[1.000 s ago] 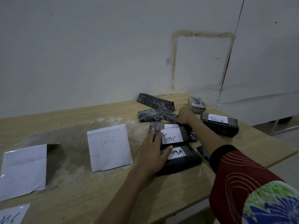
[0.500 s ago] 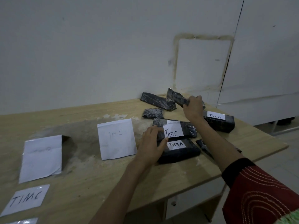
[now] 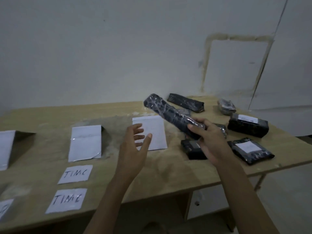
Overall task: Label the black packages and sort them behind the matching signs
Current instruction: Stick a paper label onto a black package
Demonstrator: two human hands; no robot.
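My right hand [image 3: 211, 141] grips one end of a long black wrapped package [image 3: 167, 114], holding it tilted in the air above the table. My left hand [image 3: 135, 144] hovers open beside it, fingers spread, in front of a standing white sign [image 3: 152, 129]. Two more white signs stand at the middle [image 3: 86, 142] and far left [image 3: 6, 149]. Labelled black packages lie at the right [image 3: 251, 150], [image 3: 247, 124], one partly hidden under my right hand [image 3: 190, 149]. Unlabelled packages rest near the wall [image 3: 185, 102], [image 3: 226, 106].
Loose paper labels reading "TIMC" lie flat near the front edge [image 3: 76, 173], [image 3: 67, 200], with another at the far left [image 3: 4, 208]. The wooden table [image 3: 168, 173] ends at the right past the packages. A white wall stands directly behind.
My right hand has lifted the long black package off the pile and brought it leftward. My left hand has left the labelled packages and risen open. The view has shifted left.
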